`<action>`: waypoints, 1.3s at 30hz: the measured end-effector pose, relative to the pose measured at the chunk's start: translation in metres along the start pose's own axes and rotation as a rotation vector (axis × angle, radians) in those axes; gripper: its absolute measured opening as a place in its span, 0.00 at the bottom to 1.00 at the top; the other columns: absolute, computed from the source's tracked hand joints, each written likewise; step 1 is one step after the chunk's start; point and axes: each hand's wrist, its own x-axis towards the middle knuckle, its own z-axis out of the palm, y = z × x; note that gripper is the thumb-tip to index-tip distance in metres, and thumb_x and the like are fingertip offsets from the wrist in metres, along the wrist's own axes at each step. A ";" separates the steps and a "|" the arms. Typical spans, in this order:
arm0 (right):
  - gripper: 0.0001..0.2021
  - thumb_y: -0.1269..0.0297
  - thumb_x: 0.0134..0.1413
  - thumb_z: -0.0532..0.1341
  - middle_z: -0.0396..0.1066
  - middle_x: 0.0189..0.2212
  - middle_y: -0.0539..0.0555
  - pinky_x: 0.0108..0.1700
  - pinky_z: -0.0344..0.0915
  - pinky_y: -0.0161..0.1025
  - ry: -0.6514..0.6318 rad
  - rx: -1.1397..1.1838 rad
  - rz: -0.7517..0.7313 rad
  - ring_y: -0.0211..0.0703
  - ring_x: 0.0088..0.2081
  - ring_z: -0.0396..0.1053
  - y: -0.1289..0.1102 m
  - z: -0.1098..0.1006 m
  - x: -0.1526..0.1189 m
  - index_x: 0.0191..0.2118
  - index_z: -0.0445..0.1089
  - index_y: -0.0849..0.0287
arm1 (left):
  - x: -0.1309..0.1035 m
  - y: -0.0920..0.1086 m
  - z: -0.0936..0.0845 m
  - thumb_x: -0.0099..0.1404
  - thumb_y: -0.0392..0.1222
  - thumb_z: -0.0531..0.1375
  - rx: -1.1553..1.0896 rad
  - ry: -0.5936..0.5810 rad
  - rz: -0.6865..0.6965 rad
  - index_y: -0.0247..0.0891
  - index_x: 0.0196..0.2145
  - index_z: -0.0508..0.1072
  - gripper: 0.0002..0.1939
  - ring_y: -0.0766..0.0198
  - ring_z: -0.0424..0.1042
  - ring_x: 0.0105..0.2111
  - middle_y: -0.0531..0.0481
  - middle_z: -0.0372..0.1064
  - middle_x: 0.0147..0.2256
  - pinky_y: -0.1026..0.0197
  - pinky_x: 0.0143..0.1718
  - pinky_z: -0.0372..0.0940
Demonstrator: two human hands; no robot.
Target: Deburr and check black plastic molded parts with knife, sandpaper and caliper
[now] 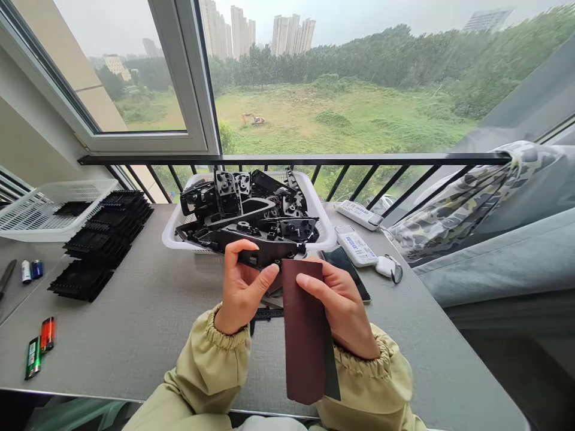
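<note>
My right hand [344,302] is closed on a folded sheet of sandpaper [304,341], brownish red in front with a dark green-black flap behind. The thumb presses on its upper part, and the sheet hangs down toward the table's near edge. My left hand [242,290] has its index finger and thumb curled on a long black plastic part [256,239], which overlaps the front rim of a white basket [173,236]. Part of that grip is hidden. The basket is heaped with black molded plastic parts [269,206]. Below my hands lies a black caliper [268,313], partly covered by the sandpaper.
Black plastic parts [105,233] are stacked left, beside another white basket [49,200]. Batteries [33,358] and a knife [8,276] lie at the left. At the right are a phone [348,272], white devices [357,245] and an earbud case [387,266]. A railing [291,160] runs behind.
</note>
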 end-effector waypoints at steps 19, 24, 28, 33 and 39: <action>0.11 0.56 0.48 0.65 0.71 0.23 0.50 0.23 0.63 0.33 -0.017 -0.075 -0.088 0.36 0.21 0.64 0.000 -0.001 -0.007 0.33 0.75 0.59 | -0.001 -0.001 0.000 0.57 0.37 0.67 -0.048 0.045 -0.023 0.46 0.39 0.65 0.16 0.72 0.67 0.30 0.56 0.65 0.34 0.68 0.30 0.63; 0.10 0.58 0.48 0.66 0.70 0.23 0.51 0.22 0.62 0.31 -0.072 -0.133 -0.102 0.36 0.22 0.64 -0.003 -0.002 -0.008 0.30 0.75 0.60 | -0.001 0.001 0.000 0.58 0.38 0.66 -0.083 0.041 -0.046 0.46 0.41 0.64 0.16 0.72 0.68 0.29 0.56 0.67 0.35 0.68 0.30 0.64; 0.09 0.59 0.46 0.67 0.71 0.22 0.50 0.20 0.62 0.31 0.015 0.017 -0.072 0.36 0.21 0.65 -0.005 -0.003 -0.010 0.31 0.76 0.59 | 0.002 0.004 -0.001 0.57 0.40 0.67 -0.094 0.059 -0.115 0.46 0.40 0.63 0.18 0.77 0.57 0.19 0.58 0.64 0.30 0.71 0.19 0.55; 0.08 0.59 0.42 0.68 0.70 0.18 0.49 0.16 0.63 0.33 0.155 0.322 -0.052 0.37 0.16 0.64 -0.006 -0.005 -0.009 0.29 0.73 0.56 | 0.004 0.006 -0.003 0.54 0.41 0.68 -0.140 0.066 -0.224 0.45 0.41 0.63 0.20 0.77 0.52 0.18 0.60 0.57 0.25 0.73 0.18 0.51; 0.07 0.59 0.43 0.67 0.70 0.19 0.49 0.18 0.64 0.33 0.173 0.295 -0.082 0.38 0.17 0.65 -0.001 -0.001 -0.006 0.30 0.73 0.55 | 0.005 0.000 -0.008 0.57 0.46 0.66 -0.070 -0.028 -0.314 0.44 0.39 0.61 0.17 0.72 0.65 0.26 0.56 0.60 0.32 0.69 0.22 0.64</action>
